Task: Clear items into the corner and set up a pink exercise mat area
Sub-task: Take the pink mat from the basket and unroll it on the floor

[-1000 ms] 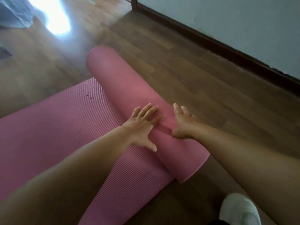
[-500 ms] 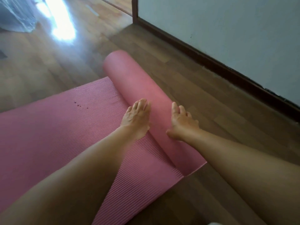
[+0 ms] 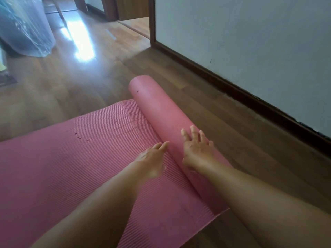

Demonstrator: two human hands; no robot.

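Ribbing all over the near, unrolled stretch of the pink exercise mat (image 3: 71, 167), flat on the wooden floor (image 3: 241, 140) and spreading away to the left. A few small dark marks on its surface, toward the far edge.

On that flat part, left hand (image 3: 152, 160), slightly blurred: palm down, fingers straight and together, gripping nothing, fingertips right at the foot of the roll (image 3: 155, 108).

Just beside it, right hand (image 3: 196, 149), laid on top of the roll, fingers spread and straight, pressing down rather than clasping.

Roll itself at the mat's right end, smooth-skinned, lying along the floor's right edge, parallel to the dark skirting board (image 3: 232, 86), with a strip of bare boards between.

Above the skirting, pale wall (image 3: 250, 42), ending at a dark door frame (image 3: 152, 20).

Farther off, bright glare (image 3: 82, 43) on the boards, and at the floor's far left corner a tall bundle (image 3: 25, 27) wrapped in clear plastic.
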